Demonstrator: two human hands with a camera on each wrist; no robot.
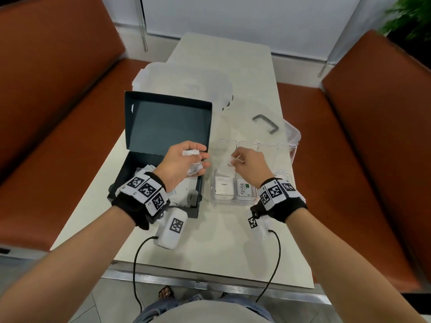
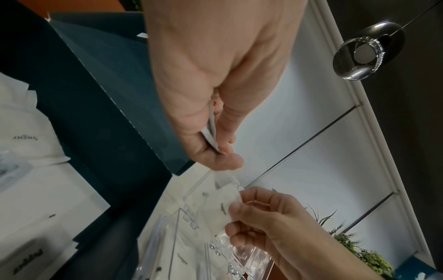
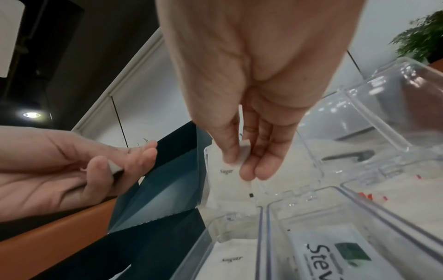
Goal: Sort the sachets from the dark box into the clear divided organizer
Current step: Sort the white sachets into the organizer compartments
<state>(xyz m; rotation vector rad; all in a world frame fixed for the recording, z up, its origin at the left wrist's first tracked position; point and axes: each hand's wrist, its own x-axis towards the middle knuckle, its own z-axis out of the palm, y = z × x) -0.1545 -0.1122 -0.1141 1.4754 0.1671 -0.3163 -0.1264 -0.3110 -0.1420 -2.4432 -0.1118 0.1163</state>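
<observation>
The dark box stands open at centre-left, with several white sachets inside. My left hand hovers over the box's right side and grips a few sachets between thumb and fingers. My right hand pinches one white Sugar sachet above the left compartment of the clear organizer. In the organizer, a Sugar sachet lies in the left compartment and a Stevia sachet in the middle one. The right compartment is mostly hidden by my wrist.
The organizer's clear lid stands open behind it. A grey handle and crumpled white wrapping lie further back on the table. A white tagged device sits near the front edge. Orange benches flank the table.
</observation>
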